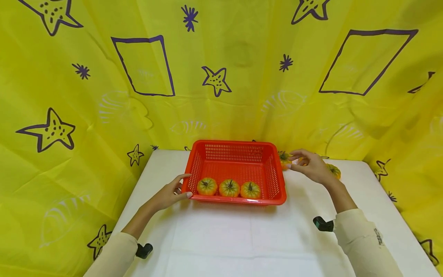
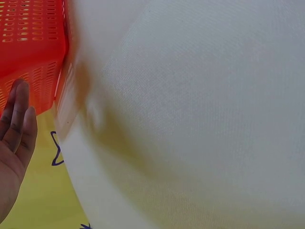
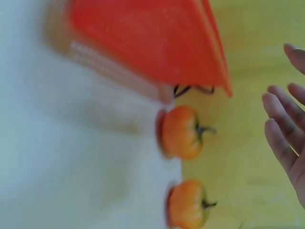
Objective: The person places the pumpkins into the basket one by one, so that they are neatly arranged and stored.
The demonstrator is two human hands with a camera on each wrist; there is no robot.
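A red plastic basket (image 1: 238,144) with slotted walls stands on the white table, with three small orange-green pumpkins (image 1: 229,188) lined up along its front side. At its left front corner my left hand (image 1: 169,194) touches the rim with thumb and index finger; the left wrist view shows nearly straight fingers (image 2: 19,114) against the outer wall. My right hand (image 1: 311,166) hovers beyond the basket's right side, fingers slightly bent and apart, holding nothing. Near its fingertips is a pumpkin (image 1: 284,158) beside the basket. Another pumpkin (image 3: 188,205) stands in line with it in the right wrist view.
A further pumpkin (image 1: 333,171) lies right of my right hand, partly covered by it. A yellow curtain (image 1: 242,111) with drawn stars rises behind and beside the table (image 1: 225,238). Dark wrist devices (image 1: 323,224) stick out at both sleeves.
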